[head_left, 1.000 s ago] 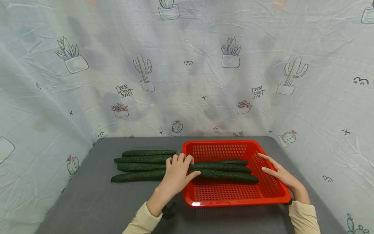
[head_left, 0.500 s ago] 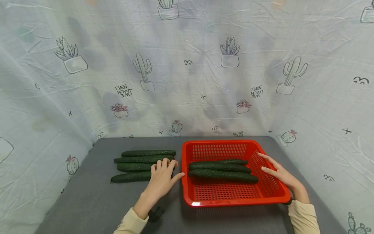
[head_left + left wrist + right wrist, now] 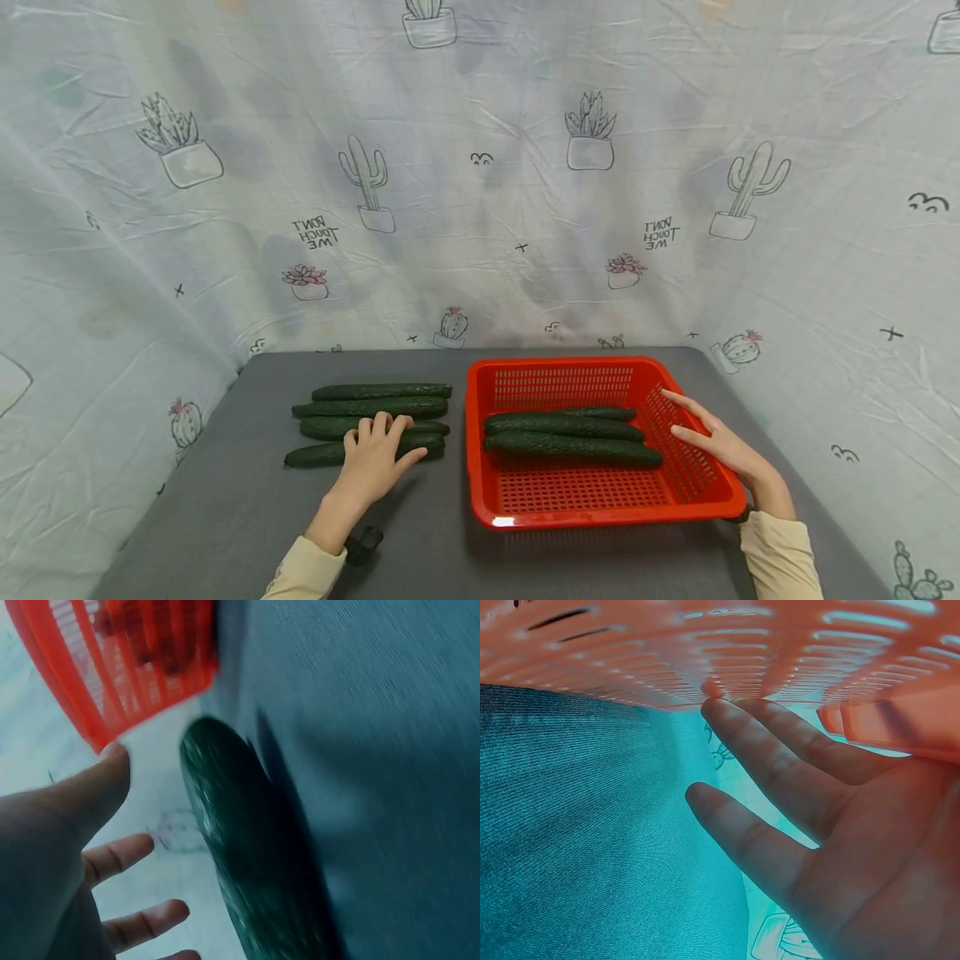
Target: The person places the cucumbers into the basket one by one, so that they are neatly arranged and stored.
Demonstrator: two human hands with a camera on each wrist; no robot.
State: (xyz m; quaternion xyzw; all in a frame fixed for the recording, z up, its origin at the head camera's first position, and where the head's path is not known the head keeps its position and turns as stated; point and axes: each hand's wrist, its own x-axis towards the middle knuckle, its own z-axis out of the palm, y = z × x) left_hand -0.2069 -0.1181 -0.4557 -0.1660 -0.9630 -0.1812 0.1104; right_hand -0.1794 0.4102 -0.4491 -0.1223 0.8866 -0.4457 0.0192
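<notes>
Several dark green cucumbers lie side by side on the grey table, left of a red plastic basket. My left hand hovers over the two nearest ones, fingers spread and bent. In the left wrist view its thumb and fingers stand apart from a cucumber, with nothing between them. Three more cucumbers lie inside the basket. My right hand holds the basket's right side: thumb and a finger reach over the rim, while other fingers lie against the outside wall in the right wrist view.
The grey table carries both the basket and the loose cucumbers. A pale curtain printed with cactus drawings hangs behind and along both sides. A dark wrist device sits on my left wrist.
My left hand has moved left and toward me, from the basket's left rim to above the nearest loose cucumbers. The right hand and the basket have stayed in place.
</notes>
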